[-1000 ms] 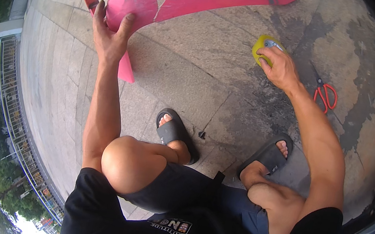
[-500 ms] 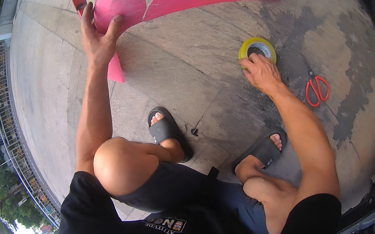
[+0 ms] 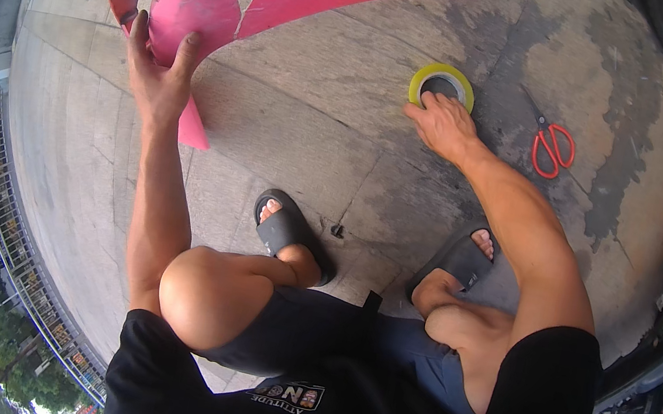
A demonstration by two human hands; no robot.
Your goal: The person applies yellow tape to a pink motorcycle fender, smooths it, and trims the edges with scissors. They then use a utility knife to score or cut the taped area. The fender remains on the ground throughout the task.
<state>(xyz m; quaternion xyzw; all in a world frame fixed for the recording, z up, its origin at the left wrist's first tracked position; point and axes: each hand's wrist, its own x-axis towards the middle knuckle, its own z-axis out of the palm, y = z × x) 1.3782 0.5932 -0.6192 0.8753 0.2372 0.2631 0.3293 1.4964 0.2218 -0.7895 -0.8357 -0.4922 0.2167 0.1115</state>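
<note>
A long, curved pink plastic panel (image 3: 297, 1), scuffed and with a crack near its rounded end, stretches across the upper left. My left hand (image 3: 156, 79) grips the panel's near end, thumb on one side and fingers on the other. Out to the right, a roll of yellow tape (image 3: 466, 84) rests on the paving. My right hand (image 3: 443, 125) is closed on the roll's near rim, with fingertips reaching into its core. Beside it lies a pair of red-handled scissors (image 3: 553, 148), blades pointing away from me and untouched.
I squat on grey stone paving (image 3: 310, 128) with dark stains on the right. My sandalled feet stand below the panel and tape. A dark vehicle (image 3: 643, 404), partly cut off, stands at the right edge. A metal railing (image 3: 8, 230) and trees border the left.
The whole view has shifted slightly, moving the panel, tape and scissors a little leftward in the picture. Both hands keep their hold on the panel and the tape roll.
</note>
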